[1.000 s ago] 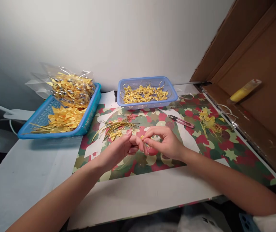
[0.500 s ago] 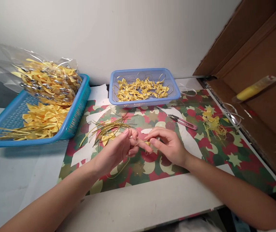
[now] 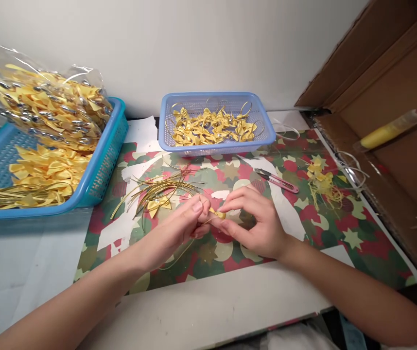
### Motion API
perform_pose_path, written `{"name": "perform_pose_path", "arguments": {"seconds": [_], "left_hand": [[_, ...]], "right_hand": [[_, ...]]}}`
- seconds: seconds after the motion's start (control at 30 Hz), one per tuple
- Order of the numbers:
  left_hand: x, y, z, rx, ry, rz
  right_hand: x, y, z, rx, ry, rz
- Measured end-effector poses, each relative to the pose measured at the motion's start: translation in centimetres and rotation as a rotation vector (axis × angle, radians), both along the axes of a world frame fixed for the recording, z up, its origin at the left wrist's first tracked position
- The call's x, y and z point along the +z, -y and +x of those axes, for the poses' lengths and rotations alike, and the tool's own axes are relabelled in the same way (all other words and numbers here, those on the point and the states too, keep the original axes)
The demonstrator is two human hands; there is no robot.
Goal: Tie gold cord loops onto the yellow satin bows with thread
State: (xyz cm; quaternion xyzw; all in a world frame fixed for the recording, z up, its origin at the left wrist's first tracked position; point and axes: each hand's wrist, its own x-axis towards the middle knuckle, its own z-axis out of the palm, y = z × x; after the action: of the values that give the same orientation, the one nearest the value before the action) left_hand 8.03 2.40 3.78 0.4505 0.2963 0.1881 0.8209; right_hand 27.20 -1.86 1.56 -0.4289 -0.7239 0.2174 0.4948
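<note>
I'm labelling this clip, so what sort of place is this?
Probably a small craft or piecework bench: baskets of yellow ribbon bows, loose gold cords and thread snips lie on a patterned mat, and both hands pinch a small bow.

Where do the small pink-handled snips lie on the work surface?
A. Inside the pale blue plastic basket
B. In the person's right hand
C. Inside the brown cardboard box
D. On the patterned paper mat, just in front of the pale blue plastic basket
D: the small pink-handled snips lie flat on the patterned paper mat, just in front of the pale blue plastic basket of yellow ribbon bows, clear of both hands.
</note>
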Motion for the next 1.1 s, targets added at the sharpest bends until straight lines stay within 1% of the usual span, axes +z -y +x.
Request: {"name": "perform_pose_path", "arguments": {"seconds": [0.17,0.3,0.5,0.63,0.73,0.83,0.9,0.97,1.0,1.03,1.07,1.1], "left_hand": [[-0.5,0.3,-0.2,-0.031,-0.017,0.031],[-0.6,0.5,-0.4,-0.062,-0.028,0.055],[-0.6,0.3,-0.4,-0.067,-0.021,0.064],[-0.6,0.3,-0.4,-0.064,-0.051,0.074],[-0.4,0.4,-0.5,-0.056,-0.108,0.1],[0.0,0.6,-0.6,-0.053,-0.142,0.132],[0.5,0.7,-0.7,-0.061,-0.14,0.15],[1.2,1.0,-0.8,-0.078,-0.134,0.167],[1.6,1.3,-0.9,-0.085,-0.125,0.19],[2.0,1.5,-0.9,-0.098,-0.113,0.229],[2.5,1.9,-1.0,-0.113,-0.096,0.287],[2.9,2.3,-1.0,-0.136,-0.072,0.358]], "right_hand": [[0.3,0.1,-0.1,-0.019,0.103,0.007],[0.2,0.1,-0.1,-0.023,0.122,0.04],[-0.1,0.0,0.1,-0.032,0.131,0.082],[0.3,0.0,0.1,-0.051,0.148,0.116],[0.5,0.1,0.0,-0.042,0.146,0.102],[0.3,0.2,0.1,-0.013,0.092,0.055],[0.1,0.1,0.5,-0.016,0.007,-0.021],[0.1,0.0,0.9,-0.037,-0.14,-0.157],[0.2,0.0,1.0,-0.014,-0.222,-0.276],[0.3,-0.1,1.1,0.057,-0.3,-0.439],[0.5,0.0,1.1,0.174,-0.369,-0.64],[0.7,0.1,1.0,0.325,-0.419,-0.859]]}}
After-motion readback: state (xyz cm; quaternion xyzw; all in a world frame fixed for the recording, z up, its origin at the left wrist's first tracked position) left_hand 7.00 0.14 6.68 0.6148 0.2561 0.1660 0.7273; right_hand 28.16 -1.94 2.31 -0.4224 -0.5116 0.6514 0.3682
